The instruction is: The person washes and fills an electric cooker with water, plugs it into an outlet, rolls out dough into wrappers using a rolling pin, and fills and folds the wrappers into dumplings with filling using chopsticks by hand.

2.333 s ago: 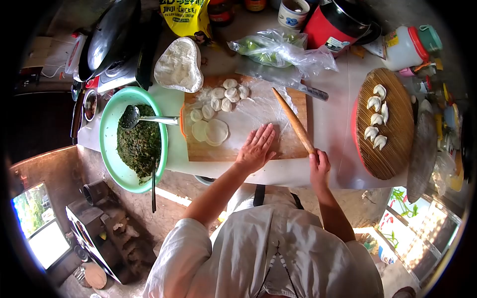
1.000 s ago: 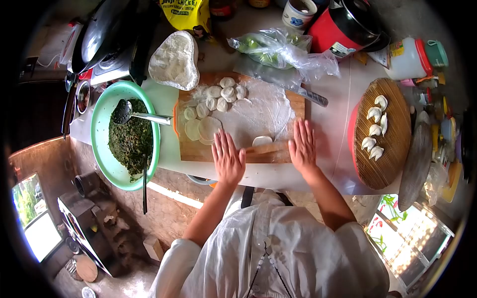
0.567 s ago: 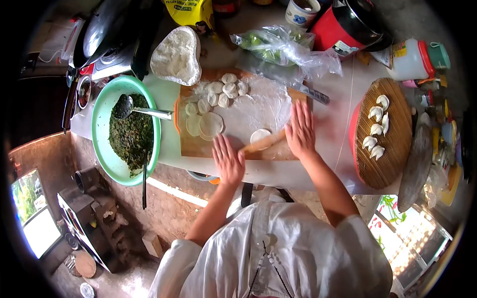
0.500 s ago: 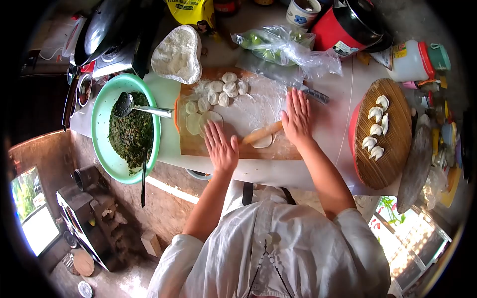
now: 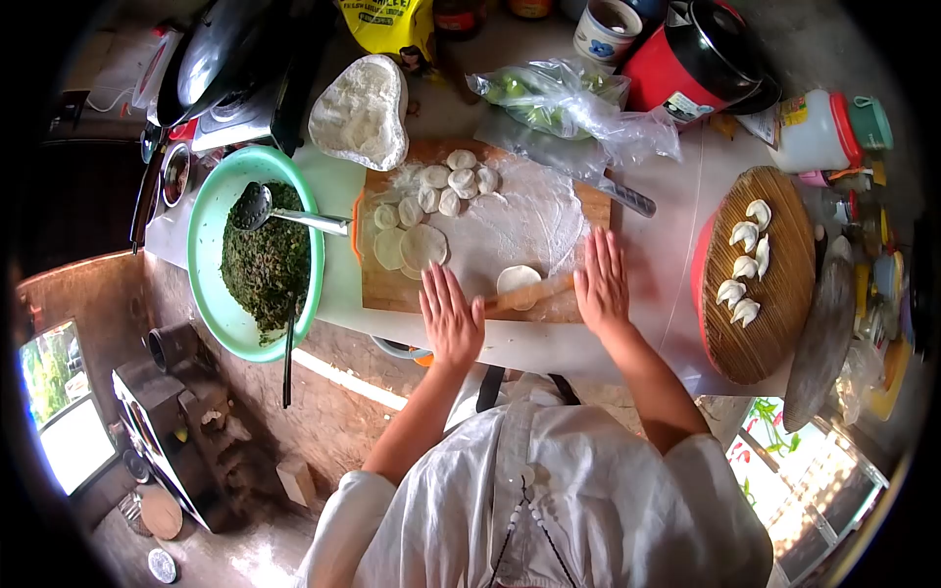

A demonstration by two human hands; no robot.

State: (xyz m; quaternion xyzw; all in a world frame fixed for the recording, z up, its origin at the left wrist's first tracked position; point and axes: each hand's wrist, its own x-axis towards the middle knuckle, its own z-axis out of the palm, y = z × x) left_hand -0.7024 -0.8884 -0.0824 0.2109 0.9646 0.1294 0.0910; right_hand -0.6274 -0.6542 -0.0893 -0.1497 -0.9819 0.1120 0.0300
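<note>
Both my hands lie flat over the ends of a wooden rolling pin [image 5: 530, 293] at the front edge of the floured board [image 5: 470, 294]. My left hand [image 5: 453, 318] covers the pin's left end, fingers stretched out. On the right end rests my right hand [image 5: 602, 282], its fingers extended too. A round dough wrapper [image 5: 518, 282] lies partly under the pin. Rolled wrappers [image 5: 423, 246] overlap at the board's left side, and several small dough pieces [image 5: 463, 180] sit behind them.
A green bowl [image 5: 316, 284] of chopped filling with a slotted ladle [image 5: 312, 220] stands left. Behind the board are a flour container [image 5: 361, 110], bagged greens [image 5: 549, 93] and a knife [image 5: 629, 195]. Several dumplings [image 5: 730, 292] sit on a round slatted lid [image 5: 755, 343] at right.
Compared with the earliest frame, my right hand no longer grips the raised pin; both palms now lie over it. Since the last earlier frame, the pin and both hands have moved toward my body.
</note>
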